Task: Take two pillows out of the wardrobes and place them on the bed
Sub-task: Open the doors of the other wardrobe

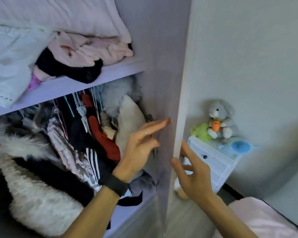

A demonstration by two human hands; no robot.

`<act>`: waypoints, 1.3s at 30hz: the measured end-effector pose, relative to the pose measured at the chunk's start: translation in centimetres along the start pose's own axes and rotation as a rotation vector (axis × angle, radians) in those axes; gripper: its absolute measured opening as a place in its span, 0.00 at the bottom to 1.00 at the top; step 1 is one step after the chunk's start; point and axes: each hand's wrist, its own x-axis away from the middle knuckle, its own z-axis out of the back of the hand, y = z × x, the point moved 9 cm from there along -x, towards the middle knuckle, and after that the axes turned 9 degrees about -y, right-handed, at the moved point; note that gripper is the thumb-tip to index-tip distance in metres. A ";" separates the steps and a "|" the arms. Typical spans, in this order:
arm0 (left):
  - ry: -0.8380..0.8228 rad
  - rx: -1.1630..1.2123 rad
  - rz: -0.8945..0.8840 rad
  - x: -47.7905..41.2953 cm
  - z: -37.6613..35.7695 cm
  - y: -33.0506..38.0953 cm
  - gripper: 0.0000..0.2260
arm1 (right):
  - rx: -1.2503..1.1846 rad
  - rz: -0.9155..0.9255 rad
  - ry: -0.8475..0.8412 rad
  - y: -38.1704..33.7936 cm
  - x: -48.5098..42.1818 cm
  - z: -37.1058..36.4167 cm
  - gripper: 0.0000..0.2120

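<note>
The wardrobe (162, 57) stands open in front of me. On its upper shelf (67, 86) a pale pink pillow (64, 14) lies on top of folded clothes, and a white pillow (9, 60) leans at the left. My left hand (141, 145), with a ring and a black wristband, reaches inside; its fingers are apart and the tips touch the inner side panel. My right hand (193, 174) is open at the wardrobe's front edge, fingers partly behind the panel. A corner of the bed (265, 219) with a pink cover shows at the bottom right.
Below the shelf hang several garments (93, 131), with a white fur piece (33, 194) at the lower left. Right of the wardrobe a small white drawer unit (213, 162) carries a grey plush rabbit (220, 117), a green toy and a blue item against the wall.
</note>
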 end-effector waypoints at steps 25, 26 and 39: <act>-0.111 -1.013 -0.131 -11.2 -16.0 -9.7 0.48 | 0.166 -0.438 0.331 9.6 -1.9 16.5 0.22; -0.111 -1.024 -0.130 -11.3 -16.1 -9.9 0.47 | 0.166 -0.439 0.338 9.9 -1.9 16.5 0.22; -0.153 -0.952 0.109 -6.6 -7.3 -14.0 0.25 | 0.435 -0.332 0.451 8.3 1.4 10.5 0.19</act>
